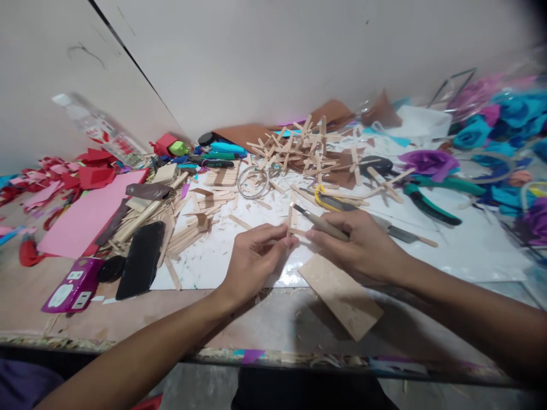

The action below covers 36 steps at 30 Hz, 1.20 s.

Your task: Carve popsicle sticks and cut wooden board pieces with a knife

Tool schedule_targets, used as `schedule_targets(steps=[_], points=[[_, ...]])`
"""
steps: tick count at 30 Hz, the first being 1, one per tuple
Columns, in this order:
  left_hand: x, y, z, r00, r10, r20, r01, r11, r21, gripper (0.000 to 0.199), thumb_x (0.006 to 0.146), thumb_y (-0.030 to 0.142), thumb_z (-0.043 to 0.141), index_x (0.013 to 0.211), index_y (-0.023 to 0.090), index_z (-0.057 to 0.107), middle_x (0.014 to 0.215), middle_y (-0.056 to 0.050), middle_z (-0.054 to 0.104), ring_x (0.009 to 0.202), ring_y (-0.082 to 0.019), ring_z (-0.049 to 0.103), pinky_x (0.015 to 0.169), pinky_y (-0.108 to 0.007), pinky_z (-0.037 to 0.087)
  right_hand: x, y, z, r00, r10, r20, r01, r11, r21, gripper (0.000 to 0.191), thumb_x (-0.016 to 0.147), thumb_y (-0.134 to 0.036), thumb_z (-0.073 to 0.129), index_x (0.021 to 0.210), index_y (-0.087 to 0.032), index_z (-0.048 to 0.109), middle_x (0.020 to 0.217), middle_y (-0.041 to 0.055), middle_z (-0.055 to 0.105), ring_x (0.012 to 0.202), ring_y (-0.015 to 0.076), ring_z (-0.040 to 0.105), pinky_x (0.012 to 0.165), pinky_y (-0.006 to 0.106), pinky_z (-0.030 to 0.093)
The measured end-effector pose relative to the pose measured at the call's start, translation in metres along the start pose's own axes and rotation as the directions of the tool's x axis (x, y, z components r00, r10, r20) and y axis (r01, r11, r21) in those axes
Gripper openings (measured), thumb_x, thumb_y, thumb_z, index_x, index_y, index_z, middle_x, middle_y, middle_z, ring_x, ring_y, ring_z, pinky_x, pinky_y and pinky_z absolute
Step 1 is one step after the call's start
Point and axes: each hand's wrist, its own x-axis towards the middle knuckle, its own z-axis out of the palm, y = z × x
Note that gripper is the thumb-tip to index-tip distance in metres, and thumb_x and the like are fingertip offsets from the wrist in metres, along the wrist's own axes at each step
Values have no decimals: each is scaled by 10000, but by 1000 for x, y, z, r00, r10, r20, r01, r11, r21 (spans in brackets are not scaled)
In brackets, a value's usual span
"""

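Between the fingertips of my left hand [258, 256] is a thin wooden craft stick [291, 218], held nearly upright. My right hand [359, 242] is closed around a craft knife [321, 222], its blade end pointing up and left near the top of that stick. A second stick [302, 232] lies crosswise from the left fingertips to the right fingers; whether the two are joined I cannot tell. Just below my hands, a small wooden board [342, 296] lies at an angle across the white sheet's [192, 273] front edge.
Joined craft sticks [299, 151] pile up behind, with a tape roll [253, 182] beside them. Loose sticks [188, 239], a black phone [140, 259] and a purple box [73, 285] lie left. Green-handled pliers [431, 202], a knife [401, 233] and paper flowers [429, 162] are right.
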Motion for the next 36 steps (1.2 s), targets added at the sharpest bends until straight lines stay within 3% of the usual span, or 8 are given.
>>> schedule_targets(steps=[5, 11, 17, 23, 29, 36], points=[[-1, 1, 1, 999, -2, 35, 0, 998, 56, 158, 926, 265, 791, 1044, 197, 871, 1002, -89, 824, 877, -177, 765, 752, -262, 624, 0, -1, 0, 998, -37, 48, 40, 997, -59, 368, 960, -323, 618, 645, -200, 475, 598, -58, 369, 564, 94, 337, 535, 285, 245], [-3, 2, 2, 999, 36, 8, -36, 994, 100, 141, 940, 246, 764, 1008, 192, 874, 918, -72, 804, 826, -158, 727, 722, -251, 583, -6, -4, 13, 1000, -8, -23, 7, 1000, -30, 423, 994, -376, 574, 657, -225, 369, 611, -64, 313, 570, 98, 309, 538, 286, 246], [-5, -1, 3, 995, 86, 51, -95, 973, 212, 172, 966, 290, 754, 1076, 222, 867, 936, -67, 797, 816, -154, 705, 712, -262, 561, -2, -11, 6, 999, 31, 15, -29, 996, -83, 358, 950, -314, 577, 642, -212, 427, 608, -45, 366, 578, 108, 349, 548, 283, 243], [-3, -1, 3, 998, 63, -19, -59, 985, 164, 184, 944, 262, 773, 1101, 246, 867, 972, -63, 807, 864, -173, 728, 780, -295, 604, 1, -3, 13, 999, 7, -50, -6, 1000, 28, 330, 964, -336, 557, 673, -198, 487, 624, -43, 400, 598, 107, 365, 577, 280, 268], [-4, -2, 5, 996, 76, 42, -84, 970, 230, 155, 957, 280, 763, 1060, 236, 871, 976, -68, 807, 868, -169, 727, 769, -286, 602, 7, -4, 4, 995, 82, 58, -84, 996, 19, 299, 878, -262, 594, 616, -197, 466, 599, -41, 381, 592, 106, 351, 553, 288, 235], [-3, -3, 4, 1000, 20, -6, -19, 994, 110, 190, 936, 251, 787, 1111, 245, 861, 996, -54, 808, 900, -162, 755, 844, -279, 635, 5, 0, 12, 999, 36, -20, -34, 996, 87, 229, 919, -275, 570, 711, -179, 567, 652, -32, 473, 634, 111, 415, 581, 270, 284]])
